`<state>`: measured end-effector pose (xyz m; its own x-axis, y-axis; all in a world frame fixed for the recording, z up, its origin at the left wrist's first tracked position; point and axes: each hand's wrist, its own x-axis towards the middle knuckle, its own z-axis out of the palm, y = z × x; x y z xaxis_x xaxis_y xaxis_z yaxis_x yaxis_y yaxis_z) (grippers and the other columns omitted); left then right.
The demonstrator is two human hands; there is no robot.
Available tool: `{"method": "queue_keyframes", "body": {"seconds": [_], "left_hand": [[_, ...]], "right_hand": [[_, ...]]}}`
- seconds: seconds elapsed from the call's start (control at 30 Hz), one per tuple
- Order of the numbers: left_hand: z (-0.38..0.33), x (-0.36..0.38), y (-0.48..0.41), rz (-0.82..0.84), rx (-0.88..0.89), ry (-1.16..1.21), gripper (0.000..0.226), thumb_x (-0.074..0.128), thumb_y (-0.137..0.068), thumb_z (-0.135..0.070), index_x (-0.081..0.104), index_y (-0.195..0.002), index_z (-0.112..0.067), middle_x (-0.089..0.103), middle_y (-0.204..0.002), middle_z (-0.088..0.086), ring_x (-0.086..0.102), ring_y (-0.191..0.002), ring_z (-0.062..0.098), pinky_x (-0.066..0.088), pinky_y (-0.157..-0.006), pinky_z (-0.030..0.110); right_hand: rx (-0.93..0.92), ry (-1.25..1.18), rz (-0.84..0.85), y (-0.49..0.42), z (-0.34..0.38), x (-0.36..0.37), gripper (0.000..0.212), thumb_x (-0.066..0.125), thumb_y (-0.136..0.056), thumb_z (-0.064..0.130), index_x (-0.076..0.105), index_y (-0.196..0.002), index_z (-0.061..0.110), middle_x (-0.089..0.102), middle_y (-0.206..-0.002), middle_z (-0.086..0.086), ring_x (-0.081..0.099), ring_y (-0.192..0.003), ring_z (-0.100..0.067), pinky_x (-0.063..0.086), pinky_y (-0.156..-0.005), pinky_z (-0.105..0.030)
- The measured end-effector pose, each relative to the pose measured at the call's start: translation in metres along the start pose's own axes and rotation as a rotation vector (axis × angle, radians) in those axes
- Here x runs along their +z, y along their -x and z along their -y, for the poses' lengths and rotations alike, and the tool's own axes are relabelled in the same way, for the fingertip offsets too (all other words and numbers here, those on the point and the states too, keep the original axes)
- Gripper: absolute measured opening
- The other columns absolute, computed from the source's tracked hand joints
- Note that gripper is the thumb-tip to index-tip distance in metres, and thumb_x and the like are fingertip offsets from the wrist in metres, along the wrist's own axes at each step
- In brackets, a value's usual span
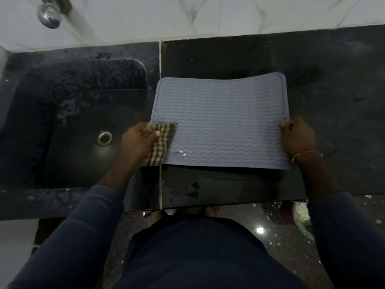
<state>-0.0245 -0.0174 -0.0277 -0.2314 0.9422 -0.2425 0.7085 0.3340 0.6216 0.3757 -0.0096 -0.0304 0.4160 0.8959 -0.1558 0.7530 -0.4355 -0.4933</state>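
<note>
Starting well left of the left grip, a dark sink (31, 122) is set into the black stone table (333, 80). Its metal drain (104, 138) lies just beside that grip. A chrome tap (49, 15) projects from the white marbled wall tiles (229, 13) far beyond it.

The left grip (138, 140) is closed round a checked cloth (161, 142), which rests on the left edge of the grey ribbed mat (220, 122). A pale seam (160, 59) in the table runs straight beyond this grip. The mat lies on the table between the two grips, with water drops (181, 153) on it just right of the cloth.

The right grip (298, 136) pinches the mat's right edge. A thin bracelet (306, 153) circles the wrist behind it. A speckled floor (281, 236) shows below the table edge.

Limits of view:
- The cloth covers the mat's near left corner.
- The tap is cut off at the top.
- A blurred green object beside the right sleeve cannot be identified.
</note>
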Motion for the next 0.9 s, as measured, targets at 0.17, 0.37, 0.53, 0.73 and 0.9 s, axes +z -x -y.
{"method": "queue_keyframes", "body": {"seconds": [0.17, 0.37, 0.53, 0.73, 0.9], "left_hand": [[0.006, 0.008, 0.005, -0.028, -0.022, 0.014, 0.045, 0.070, -0.086, -0.035, 0.059, -0.126, -0.017, 0.066, -0.120, 0.010, 0.061, -0.111, 0.028, 0.046, -0.093, 0.033], [0.017, 0.014, 0.014, 0.033, 0.071, -0.160, 0.047, 0.062, -0.088, -0.046, 0.055, -0.128, -0.023, 0.066, -0.117, 0.014, 0.061, -0.105, 0.037, 0.051, -0.090, 0.043], [0.006, 0.008, 0.027, -0.230, 0.274, -0.181, 0.035, 0.054, -0.091, -0.033, 0.065, -0.121, -0.018, 0.069, -0.110, 0.012, 0.065, -0.099, 0.028, 0.048, -0.087, 0.031], [-0.066, 0.085, 0.053, 0.019, 0.374, -0.032, 0.049, 0.042, -0.096, -0.050, 0.050, -0.136, -0.024, 0.060, -0.126, 0.007, 0.060, -0.108, 0.025, 0.050, -0.091, 0.040], [-0.058, 0.115, 0.057, 0.048, 0.481, -0.456, 0.060, 0.043, -0.089, -0.060, 0.053, -0.133, -0.021, 0.055, -0.130, 0.011, 0.065, -0.084, 0.035, 0.052, -0.067, 0.041]], "right_hand": [[0.021, -0.016, -0.014, 0.013, -0.012, 0.009, 0.039, 0.045, -0.100, 0.033, 0.052, -0.103, -0.006, 0.060, -0.108, -0.033, 0.057, -0.100, -0.045, 0.044, -0.080, -0.040], [0.112, 0.128, 0.028, 0.013, -0.018, 0.006, 0.047, 0.045, -0.098, 0.044, 0.054, -0.102, -0.001, 0.060, -0.109, -0.030, 0.058, -0.101, -0.044, 0.041, -0.075, -0.039], [-0.052, 0.131, -0.206, 0.030, -0.007, 0.015, 0.033, 0.060, -0.088, 0.031, 0.055, -0.109, 0.005, 0.056, -0.112, -0.023, 0.053, -0.106, -0.041, 0.043, -0.087, -0.050], [-0.466, -0.135, -0.126, 0.045, 0.045, 0.073, 0.028, 0.053, -0.092, 0.024, 0.057, -0.115, 0.008, 0.057, -0.116, -0.015, 0.051, -0.111, -0.030, 0.039, -0.099, -0.041], [-0.467, -0.030, -0.121, 0.050, 0.047, 0.109, 0.033, 0.048, -0.093, 0.028, 0.059, -0.118, 0.009, 0.055, -0.128, -0.015, 0.047, -0.124, -0.033, 0.031, -0.109, -0.050]]}}
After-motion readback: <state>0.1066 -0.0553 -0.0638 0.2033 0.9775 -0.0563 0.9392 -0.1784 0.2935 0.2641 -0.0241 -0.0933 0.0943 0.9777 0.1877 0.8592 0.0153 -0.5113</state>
